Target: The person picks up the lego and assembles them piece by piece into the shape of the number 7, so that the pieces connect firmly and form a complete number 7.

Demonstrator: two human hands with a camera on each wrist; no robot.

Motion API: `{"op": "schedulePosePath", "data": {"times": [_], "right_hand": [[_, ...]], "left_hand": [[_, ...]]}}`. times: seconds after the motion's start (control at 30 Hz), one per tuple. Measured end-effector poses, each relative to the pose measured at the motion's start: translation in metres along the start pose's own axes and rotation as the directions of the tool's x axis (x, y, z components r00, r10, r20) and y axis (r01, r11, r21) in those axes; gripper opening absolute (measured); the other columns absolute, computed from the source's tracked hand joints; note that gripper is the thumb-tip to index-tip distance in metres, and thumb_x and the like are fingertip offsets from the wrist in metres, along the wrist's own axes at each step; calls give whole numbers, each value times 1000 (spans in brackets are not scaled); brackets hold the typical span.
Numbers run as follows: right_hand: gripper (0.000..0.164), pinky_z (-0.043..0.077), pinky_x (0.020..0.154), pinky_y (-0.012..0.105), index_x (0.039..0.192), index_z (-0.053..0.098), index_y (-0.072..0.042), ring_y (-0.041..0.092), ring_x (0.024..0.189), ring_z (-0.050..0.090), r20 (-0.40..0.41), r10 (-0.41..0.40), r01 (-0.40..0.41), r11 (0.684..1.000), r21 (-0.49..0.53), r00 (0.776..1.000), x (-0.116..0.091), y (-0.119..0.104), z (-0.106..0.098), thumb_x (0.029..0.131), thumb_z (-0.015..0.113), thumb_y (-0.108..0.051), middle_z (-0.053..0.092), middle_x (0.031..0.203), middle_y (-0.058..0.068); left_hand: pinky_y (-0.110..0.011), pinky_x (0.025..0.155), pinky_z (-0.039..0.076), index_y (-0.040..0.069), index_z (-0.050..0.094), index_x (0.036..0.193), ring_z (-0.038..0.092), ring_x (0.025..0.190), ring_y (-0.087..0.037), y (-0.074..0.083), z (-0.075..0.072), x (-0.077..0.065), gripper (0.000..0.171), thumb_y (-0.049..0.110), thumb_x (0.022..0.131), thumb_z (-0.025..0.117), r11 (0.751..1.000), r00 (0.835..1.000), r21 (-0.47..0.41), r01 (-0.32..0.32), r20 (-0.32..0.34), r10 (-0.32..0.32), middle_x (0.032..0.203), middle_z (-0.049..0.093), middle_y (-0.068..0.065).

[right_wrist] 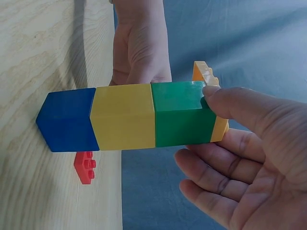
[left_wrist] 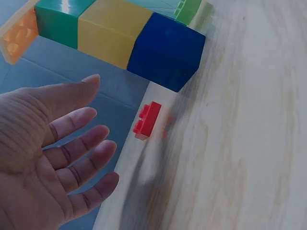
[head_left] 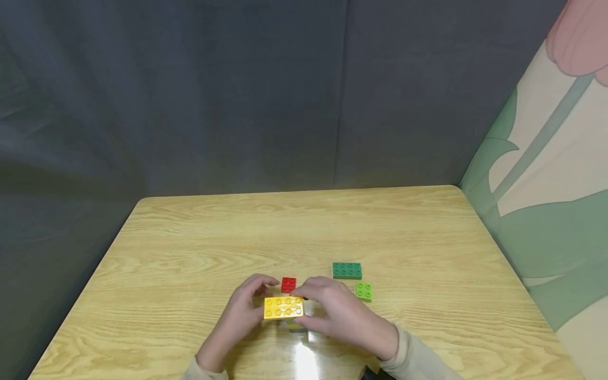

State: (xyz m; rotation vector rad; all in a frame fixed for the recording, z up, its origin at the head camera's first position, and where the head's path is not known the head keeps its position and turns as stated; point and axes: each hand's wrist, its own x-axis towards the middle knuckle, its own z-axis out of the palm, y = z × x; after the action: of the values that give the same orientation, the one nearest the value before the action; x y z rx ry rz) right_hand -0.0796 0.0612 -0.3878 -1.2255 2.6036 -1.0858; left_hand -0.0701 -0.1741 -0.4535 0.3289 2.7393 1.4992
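A tower of blue block [right_wrist: 69, 122], yellow block [right_wrist: 123, 117] and green block [right_wrist: 184, 120] stands on the table. Across its top lies a flat yellow toy brick [head_left: 283, 308] with two rows of studs, its left end jutting past the tower. My right hand [head_left: 344, 316] pinches the right end of this brick, the thumb tip right where it meets the green block. On the other side, my left hand [head_left: 243, 312] is held beside the tower with fingers spread and nothing in them; its palm [left_wrist: 29, 182] shows in the left wrist view.
A small red brick [head_left: 288, 285] lies just behind the tower. Farther right are a dark green brick [head_left: 347, 271] and a light green brick [head_left: 363, 292]. A dark curtain [head_left: 247, 105] hangs behind the wooden table [head_left: 190, 237], and a flower-patterned cloth [head_left: 546, 221] at the right.
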Motion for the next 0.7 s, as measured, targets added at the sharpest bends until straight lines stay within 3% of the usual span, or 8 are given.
{"op": "schedulePosePath", "data": {"times": [0.23, 0.43, 0.7], "right_hand": [[36, 51, 81, 26, 114, 70, -14, 11, 93, 62, -4, -5, 5, 1000, 1, 1000, 0, 1, 0, 81, 80, -23, 68, 102, -8], [35, 51, 82, 27, 114, 70, -15, 11, 94, 62, -8, -13, 13, 1000, 4, 1000, 0, 1, 0, 81, 80, -22, 68, 103, -9], [35, 51, 82, 27, 114, 70, -15, 7, 95, 61, -7, -13, 13, 1000, 2, 1000, -1, 1, 0, 81, 80, -21, 68, 104, -9]], "left_hand": [[-45, 89, 48, 14, 66, 111, 57, 96, -20, -5, 3, 5, 44, 7, 71, 84, 999, 999, 21, 38, -30, -37, 105, 63, 1], [-43, 88, 47, 15, 66, 115, 54, 97, -17, -9, 8, 11, 47, 17, 72, 85, 994, 999, 103, 25, -49, -20, 108, 62, 3], [-40, 87, 49, 11, 64, 120, 54, 95, -14, -12, 14, 17, 48, 8, 75, 82, 985, 999, 174, -5, -53, 14, 112, 61, 2]]}}
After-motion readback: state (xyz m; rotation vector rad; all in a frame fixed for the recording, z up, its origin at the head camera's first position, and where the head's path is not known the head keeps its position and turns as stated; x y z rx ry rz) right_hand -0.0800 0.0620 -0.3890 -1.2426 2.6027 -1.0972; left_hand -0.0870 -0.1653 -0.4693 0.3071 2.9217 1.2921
